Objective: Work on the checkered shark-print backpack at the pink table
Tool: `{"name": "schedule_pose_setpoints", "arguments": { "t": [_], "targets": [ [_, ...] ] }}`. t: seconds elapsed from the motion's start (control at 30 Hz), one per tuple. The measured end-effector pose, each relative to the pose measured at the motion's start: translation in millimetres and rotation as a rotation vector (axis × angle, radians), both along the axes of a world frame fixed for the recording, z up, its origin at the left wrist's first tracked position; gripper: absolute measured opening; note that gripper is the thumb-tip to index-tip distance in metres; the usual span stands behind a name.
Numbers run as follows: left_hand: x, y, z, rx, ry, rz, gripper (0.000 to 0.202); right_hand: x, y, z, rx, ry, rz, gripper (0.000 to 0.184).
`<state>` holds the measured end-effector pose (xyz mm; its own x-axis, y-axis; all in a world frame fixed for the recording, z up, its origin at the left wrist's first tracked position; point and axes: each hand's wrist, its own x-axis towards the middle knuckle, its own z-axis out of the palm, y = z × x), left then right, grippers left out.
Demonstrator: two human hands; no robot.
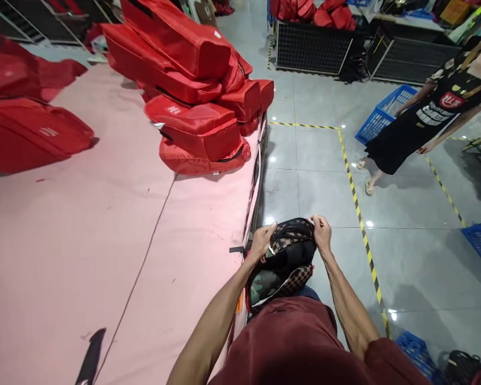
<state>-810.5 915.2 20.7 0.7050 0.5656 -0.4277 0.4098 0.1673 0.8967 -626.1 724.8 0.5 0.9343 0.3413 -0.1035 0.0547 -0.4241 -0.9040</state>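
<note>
My hands — left (261,240), right (323,233) — pinch the checkered backpack's (286,262) top against my waist, beside the pink tabletop (104,256); its lower half hides behind my shirt. Red bags (196,91) pile up — grey floor (404,240) beyond.

A bag factory or sewing workshop floor is shown. A long table (104,240) covered in pink cloth is seen to the left of the grips, with red fabric cases (196,101) piled on it. Yellow-and-black floor tape (356,203) is laid across grey polished tiles beyond the grips, and wire cages (312,48) and blue plastic crates (380,115) are set farther off.
</note>
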Motion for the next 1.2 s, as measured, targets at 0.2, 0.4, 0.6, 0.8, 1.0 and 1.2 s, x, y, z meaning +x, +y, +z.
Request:
{"name": "schedule_pose_setpoints", "arguments": {
  "t": [0.2, 0.4, 0.6, 0.8, 1.0, 1.2],
  "targets": [
    [1, 0, -1.7, 0.0, -0.004, -0.028, 0.097, -47, -50, -21.8, -0.038, 0.13, -0.034, 0.105],
    [6, 6, -1.3, 0.062, -0.006, -0.044, 0.095, -45, -3, -21.8, -0.028, 0.193, -0.095, 0.115],
    [-29, 38, 29.0, -0.048, 0.079, -0.092, 0.089, -62, -22, 43.2, 0.067, 0.22, -0.057, 0.089],
    [-94, 85, 19.1, -0.099, 0.148, 0.016, 0.085, -77, -10, 80.2, 0.08, 0.29, 0.275, 0.08],
    [-125, 62, -54.0, -0.042, 0.259, 0.096, 0.081, -48, 47, -5.4, -0.162, 0.233, 0.146, 0.089],
    [-151, 44, -77.4, 0.031, 0.203, 0.075, 0.073, -46, 40, -16.7, -0.294, 0.092, 0.163, 0.083]
  ]
}}
